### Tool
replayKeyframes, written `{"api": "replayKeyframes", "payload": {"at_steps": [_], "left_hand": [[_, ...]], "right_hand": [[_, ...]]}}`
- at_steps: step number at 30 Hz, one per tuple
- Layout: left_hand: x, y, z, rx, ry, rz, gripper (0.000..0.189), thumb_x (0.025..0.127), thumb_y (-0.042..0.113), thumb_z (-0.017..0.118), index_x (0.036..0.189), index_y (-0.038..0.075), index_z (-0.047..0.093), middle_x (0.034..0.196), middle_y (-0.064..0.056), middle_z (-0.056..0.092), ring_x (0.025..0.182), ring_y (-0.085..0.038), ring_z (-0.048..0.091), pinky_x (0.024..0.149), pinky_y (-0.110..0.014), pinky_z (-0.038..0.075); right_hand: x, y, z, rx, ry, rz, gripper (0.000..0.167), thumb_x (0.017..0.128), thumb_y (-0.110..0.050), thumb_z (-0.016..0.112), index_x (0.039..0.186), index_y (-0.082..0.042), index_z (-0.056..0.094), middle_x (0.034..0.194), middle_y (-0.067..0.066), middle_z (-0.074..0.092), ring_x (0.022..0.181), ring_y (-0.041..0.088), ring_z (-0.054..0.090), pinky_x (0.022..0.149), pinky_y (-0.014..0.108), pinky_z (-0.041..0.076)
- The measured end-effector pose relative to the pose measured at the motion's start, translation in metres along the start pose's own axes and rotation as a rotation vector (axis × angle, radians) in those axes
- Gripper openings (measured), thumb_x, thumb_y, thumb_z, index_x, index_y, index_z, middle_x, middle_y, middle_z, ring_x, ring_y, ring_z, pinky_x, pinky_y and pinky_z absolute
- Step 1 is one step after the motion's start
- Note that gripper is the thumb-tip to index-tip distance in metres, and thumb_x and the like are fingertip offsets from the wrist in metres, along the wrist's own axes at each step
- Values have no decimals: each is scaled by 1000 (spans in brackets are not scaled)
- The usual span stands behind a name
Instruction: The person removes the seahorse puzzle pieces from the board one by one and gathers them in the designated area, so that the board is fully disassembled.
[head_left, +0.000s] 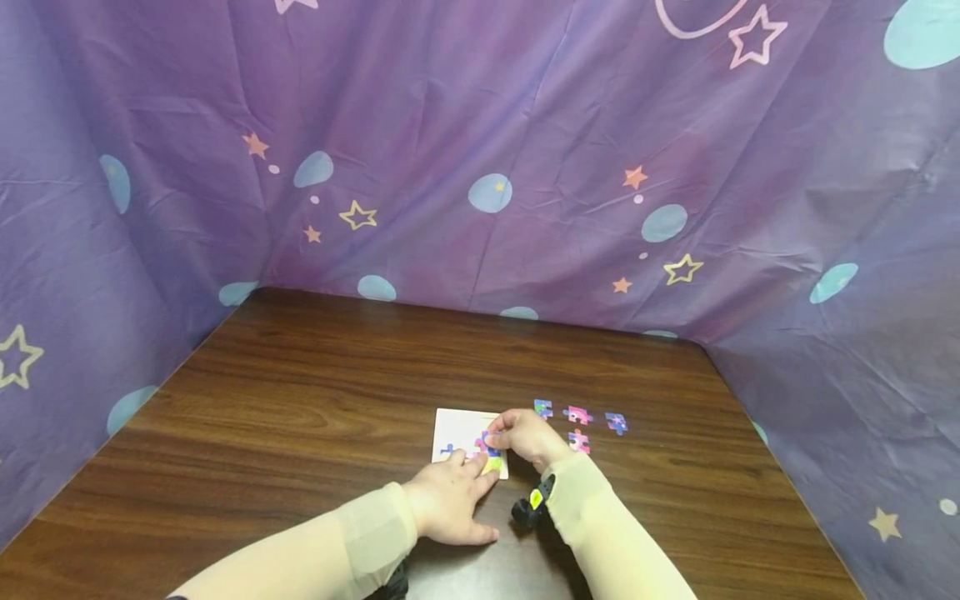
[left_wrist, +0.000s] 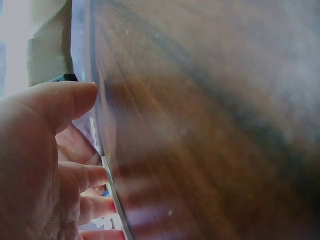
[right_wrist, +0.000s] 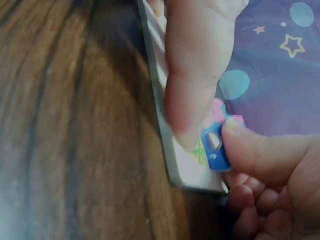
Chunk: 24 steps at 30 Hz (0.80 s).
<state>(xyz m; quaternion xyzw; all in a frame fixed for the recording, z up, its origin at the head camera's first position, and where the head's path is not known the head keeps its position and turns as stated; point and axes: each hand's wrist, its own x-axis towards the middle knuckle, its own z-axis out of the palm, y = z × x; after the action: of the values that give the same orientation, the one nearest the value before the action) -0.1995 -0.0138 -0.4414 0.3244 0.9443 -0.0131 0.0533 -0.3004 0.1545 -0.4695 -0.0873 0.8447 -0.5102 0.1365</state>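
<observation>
A white puzzle board (head_left: 452, 423) lies flat on the table, with several coloured pieces set on it. My left hand (head_left: 452, 498) rests across its near part, fingers straight and touching the board and pieces. In the left wrist view, the left hand's fingers (left_wrist: 95, 207) reach the board's edge. At the board's right side my right hand (head_left: 531, 438) pinches a blue jigsaw piece (right_wrist: 218, 159), its thumb on the piece's edge. In the right wrist view, a left finger (right_wrist: 192, 75) presses down beside that piece. Part of the board is hidden under the hands.
Loose jigsaw pieces lie right of the board: a blue-green piece (head_left: 543, 408), two pink pieces, one at the back (head_left: 577, 414), and a blue piece (head_left: 617, 423). The brown wooden table (head_left: 315, 375) is bounded by a purple curtain (head_left: 420, 150) behind and at both sides.
</observation>
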Motion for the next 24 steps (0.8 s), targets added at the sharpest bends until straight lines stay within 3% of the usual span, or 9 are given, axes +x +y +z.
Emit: {"api": "replayKeyframes", "payload": {"at_steps": [9,16,24], "left_hand": [[1,0,0,-6,6,1,81,82,71,52,143,19,48,148,-10,42,127,-29,42,101,-35,41],[1,0,1,-21,5,3,80,82,70,52,143,18,48,148,-9,42,129,-29,42,103,-37,40],[2,-2,1,1,15,9,79,82,69,52,142,18,49,147,-9,44,127,-29,43,101,-36,41]], "right_hand": [[-1,0,0,11,0,-5,12,78,-2,74,86,4,67,76,1,63,77,16,55,75,28,43],[2,0,-6,56,-96,-5,18,78,1,72,93,3,62,75,1,59,72,14,54,71,27,44],[0,-1,-5,-15,-95,-49,12,82,-4,71,91,3,66,81,1,63,80,15,55,77,29,43]]}}
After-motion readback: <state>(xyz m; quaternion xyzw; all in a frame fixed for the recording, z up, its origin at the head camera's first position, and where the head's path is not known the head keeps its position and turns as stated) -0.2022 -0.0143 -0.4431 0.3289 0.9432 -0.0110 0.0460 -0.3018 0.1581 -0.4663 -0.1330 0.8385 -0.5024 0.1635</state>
